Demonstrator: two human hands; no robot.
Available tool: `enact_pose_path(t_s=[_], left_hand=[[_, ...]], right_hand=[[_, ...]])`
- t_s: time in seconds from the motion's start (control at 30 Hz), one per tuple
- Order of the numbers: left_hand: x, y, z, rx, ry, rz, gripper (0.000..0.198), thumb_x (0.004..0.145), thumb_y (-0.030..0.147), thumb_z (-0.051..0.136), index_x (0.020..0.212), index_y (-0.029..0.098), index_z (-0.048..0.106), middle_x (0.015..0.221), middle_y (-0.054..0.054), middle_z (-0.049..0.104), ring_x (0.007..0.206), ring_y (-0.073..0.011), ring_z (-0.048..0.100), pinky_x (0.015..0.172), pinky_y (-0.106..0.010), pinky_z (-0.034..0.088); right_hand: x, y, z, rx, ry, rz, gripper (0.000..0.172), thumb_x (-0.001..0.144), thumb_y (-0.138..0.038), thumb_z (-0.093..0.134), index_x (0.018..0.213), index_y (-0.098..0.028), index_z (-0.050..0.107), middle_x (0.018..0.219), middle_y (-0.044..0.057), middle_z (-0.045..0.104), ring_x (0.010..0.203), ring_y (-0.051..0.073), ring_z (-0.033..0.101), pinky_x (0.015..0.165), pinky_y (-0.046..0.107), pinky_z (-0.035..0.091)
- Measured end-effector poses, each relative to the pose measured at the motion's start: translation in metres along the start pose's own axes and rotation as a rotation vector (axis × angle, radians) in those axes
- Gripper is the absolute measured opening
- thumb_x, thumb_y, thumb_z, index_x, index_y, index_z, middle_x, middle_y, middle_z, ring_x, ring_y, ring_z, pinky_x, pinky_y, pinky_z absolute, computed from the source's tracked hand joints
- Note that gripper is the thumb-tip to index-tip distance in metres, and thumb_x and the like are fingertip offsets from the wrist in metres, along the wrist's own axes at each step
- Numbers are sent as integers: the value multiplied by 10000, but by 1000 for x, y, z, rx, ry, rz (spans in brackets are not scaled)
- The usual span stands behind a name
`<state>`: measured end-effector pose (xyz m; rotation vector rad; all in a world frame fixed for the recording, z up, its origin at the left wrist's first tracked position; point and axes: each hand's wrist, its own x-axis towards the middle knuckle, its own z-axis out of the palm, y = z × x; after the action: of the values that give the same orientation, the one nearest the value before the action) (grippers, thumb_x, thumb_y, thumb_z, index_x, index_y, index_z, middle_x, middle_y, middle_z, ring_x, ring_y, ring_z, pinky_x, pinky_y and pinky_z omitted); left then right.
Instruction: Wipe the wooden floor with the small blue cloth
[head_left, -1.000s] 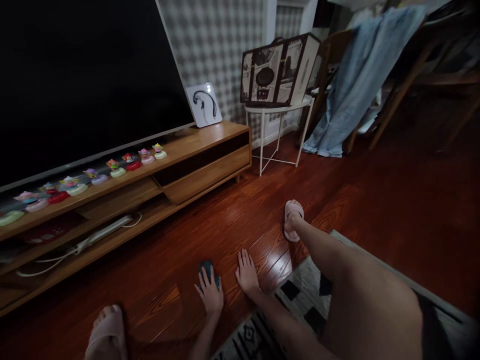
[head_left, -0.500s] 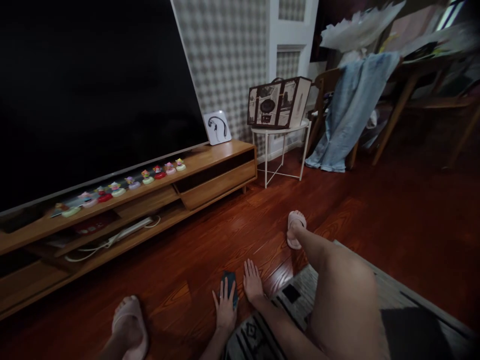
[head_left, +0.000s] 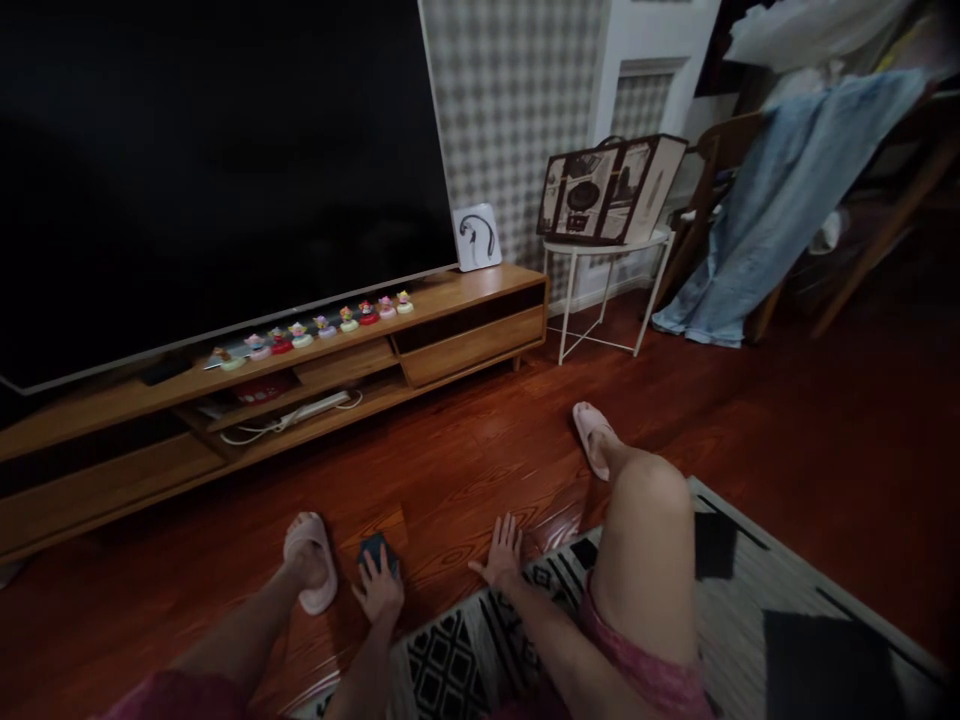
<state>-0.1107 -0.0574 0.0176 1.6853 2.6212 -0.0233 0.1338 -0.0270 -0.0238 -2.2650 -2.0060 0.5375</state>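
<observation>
Low in the view, my left hand (head_left: pixel 381 592) grips a small dark teal cloth (head_left: pixel 373 546) against the reddish wood floor. Its fingers are spread over the top, and part of the cloth is hidden beneath them. To the right, my right hand (head_left: pixel 502 556) lies open with its fingers apart, palm down on the floor by the rug's edge. Nothing shows in it. Bare floor separates the two hands.
My slippered feet, left (head_left: pixel 313 565) and right (head_left: pixel 592 440), flank the hands. A patterned rug (head_left: pixel 739 640) lies under me. Ahead runs a low wooden TV stand (head_left: pixel 472 350) with several small figurines. A suitcase-like box (head_left: pixel 607 190) stands on a white side table (head_left: pixel 574 250).
My left hand has slid left with the cloth, closer to my left foot and farther from my right hand. The right hand's thumb has spread outward. The camera view has shifted.
</observation>
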Motion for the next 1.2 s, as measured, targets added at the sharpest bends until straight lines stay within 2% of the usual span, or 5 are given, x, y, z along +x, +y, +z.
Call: enact_pose_path(t_s=[0.2, 0.47, 0.87, 1.03, 1.2], left_hand=[[-6, 40, 14, -45, 32, 26, 447, 906, 439, 678, 1317, 282, 601, 1412, -87, 602, 1271, -290, 575, 1013, -537, 537], [-41, 112, 19, -133, -63, 250, 593, 976, 338, 380, 1568, 348, 359, 1702, -53, 244, 1565, -297, 234, 1256, -594, 225], [-10, -22, -9, -105, -29, -186, 663, 936, 257, 391, 1595, 253, 323, 1700, -136, 251, 1546, -349, 277, 1223, -632, 269], [-2, -30, -6, -160, -8, -201, 709, 917, 428, 534, 1581, 259, 354, 1673, -168, 312, 1535, -407, 270, 1203, -665, 274], [58, -87, -46, -203, 37, -103, 608, 913, 505, 637, 1455, 269, 496, 1602, -101, 411, 1454, -338, 391, 1193, -642, 323]], right_hand=[[13, 2, 17, -55, -55, 14, 1503, 542, -924, 632, 1604, 23, 151, 1678, 316, -22, 1552, 458, -105, 1204, 626, -116], [21, -10, 27, -56, -22, 76, 1382, 631, -825, 644, 1588, 55, 176, 1660, 360, -14, 1539, 486, -121, 1161, 682, -148], [7, -24, 14, -39, 80, 102, 1535, 523, -896, 691, 1564, 106, 175, 1632, 410, -13, 1533, 516, -69, 1169, 701, -87], [-2, -25, 15, -30, 224, 96, 1356, 694, -876, 578, 1525, 148, 262, 1614, 425, 112, 1530, 529, 52, 1190, 698, -16], [-5, -25, 13, -14, 243, -91, 950, 922, -591, 473, 1542, 105, 293, 1638, 341, 192, 1555, 453, 105, 1236, 640, 43]])
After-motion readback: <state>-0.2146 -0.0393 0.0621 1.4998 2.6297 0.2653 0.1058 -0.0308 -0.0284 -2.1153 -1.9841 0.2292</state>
